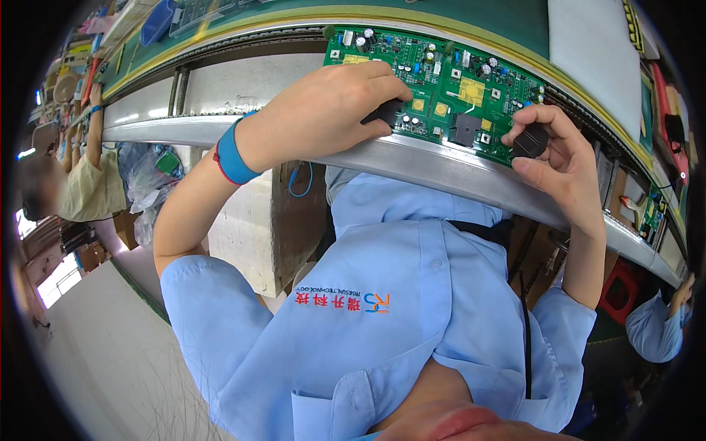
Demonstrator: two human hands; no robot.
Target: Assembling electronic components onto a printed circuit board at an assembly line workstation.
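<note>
A green circuit board, filled with small electronic parts and yellow patches, lies on the rail in front of me. My left hand reaches over its left part, thumb and fingers closed on a dark block-like part at the near edge. The fingers cover much of that part. At the board's right end, my right hand pinches a black, blocky part between thumb and fingers. Between the two hands, a black square component sits on the board.
A metal rail runs along the near side of the line. Beyond the board are a green surface and a white panel. A blue bin stands far left. Co-workers are at both sides, one in a light shirt.
</note>
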